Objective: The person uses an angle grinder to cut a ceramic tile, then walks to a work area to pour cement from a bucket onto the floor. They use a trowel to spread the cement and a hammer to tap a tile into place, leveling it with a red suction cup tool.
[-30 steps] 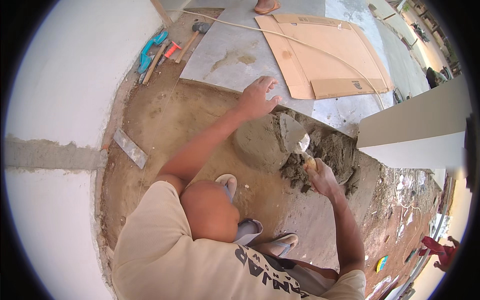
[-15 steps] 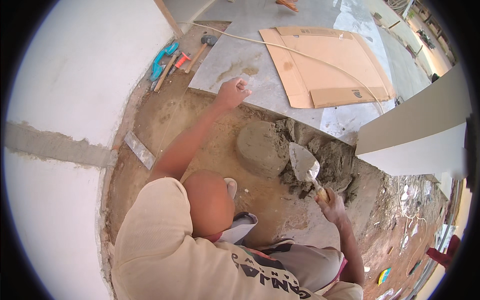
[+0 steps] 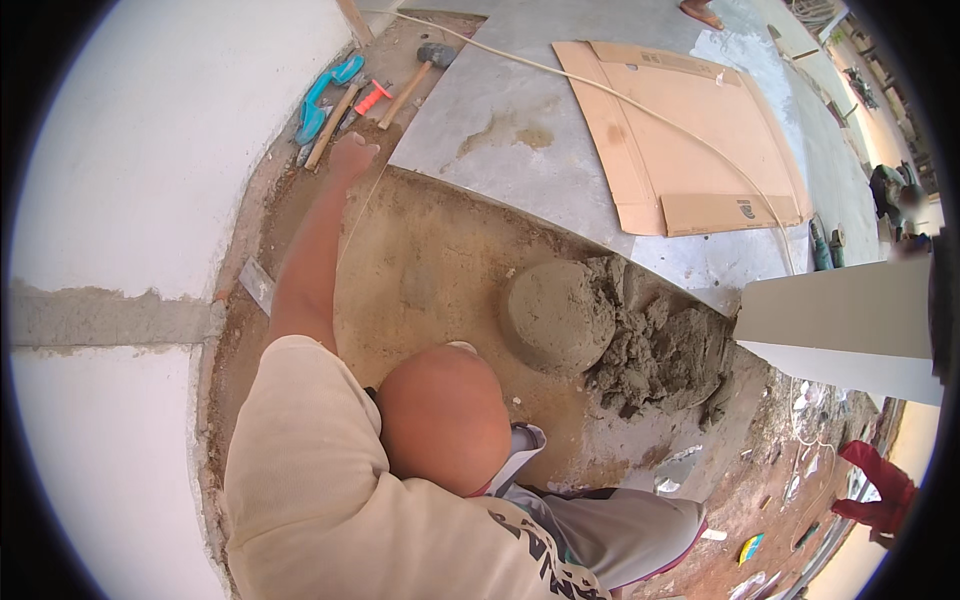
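Observation:
My left hand (image 3: 353, 155) is stretched far forward, just below the handles of several tools by the wall. Its fingers look curled in, and what they hold, if anything, is hidden. A thin string (image 3: 352, 232) runs over the ground from beside this hand. My right hand is out of sight. Near my right knee, a pale flat shape (image 3: 682, 466) lies low by the ground, perhaps the trowel's blade; I cannot tell. A smooth rounded mound of wet mortar (image 3: 558, 318) sits ahead of me, touching a rough, lumpy heap of mortar (image 3: 665, 350) on its right.
A rubber mallet (image 3: 407, 85), a teal tool (image 3: 322, 98) and an orange-handled tool (image 3: 373, 97) lie by the white wall (image 3: 130, 180). Cardboard (image 3: 700, 140) and a cable (image 3: 625, 97) lie on grey tiles (image 3: 480, 110). A metal strip (image 3: 257, 285) rests left; a pillar (image 3: 840, 310) stands right.
My left hand has moved left and forward, from the tile edge toward the tools. My right hand and the trowel it held have left the mortar heap, and the hand has gone from view.

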Demonstrator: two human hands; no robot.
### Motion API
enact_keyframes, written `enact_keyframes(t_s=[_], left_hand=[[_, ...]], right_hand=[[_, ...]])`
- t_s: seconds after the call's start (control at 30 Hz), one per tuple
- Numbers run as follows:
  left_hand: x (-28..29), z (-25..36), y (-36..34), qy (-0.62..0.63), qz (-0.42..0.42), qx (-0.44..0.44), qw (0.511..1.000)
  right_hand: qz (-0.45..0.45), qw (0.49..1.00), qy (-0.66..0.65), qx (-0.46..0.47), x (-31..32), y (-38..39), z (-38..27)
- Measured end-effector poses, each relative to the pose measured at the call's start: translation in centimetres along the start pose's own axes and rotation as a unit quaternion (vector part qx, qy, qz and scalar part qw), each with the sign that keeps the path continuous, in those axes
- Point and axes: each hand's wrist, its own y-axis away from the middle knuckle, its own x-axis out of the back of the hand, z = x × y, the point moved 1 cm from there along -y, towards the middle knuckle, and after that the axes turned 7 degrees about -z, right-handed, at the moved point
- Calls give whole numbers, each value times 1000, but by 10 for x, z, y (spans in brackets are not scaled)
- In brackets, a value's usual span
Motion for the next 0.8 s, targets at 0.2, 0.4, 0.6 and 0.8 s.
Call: enact_keyframes(t_s=[0.2,0.4,0.6,0.8], left_hand=[[-31,-59,-99,-102,-33,50,993],[-62,-59,-185,-145,-73,94,982],[-45,-143,-242,-255,-90,170,948],[-68,-146,-262,-201,-107,-81,970]], right_hand=[[50,986,91,-133,-12,-16,-16],[59,965,132,-218,-7,-6,-24],[-5,955,162,-248,2,-15,-7],[-14,945,142,-294,30,12,30]])
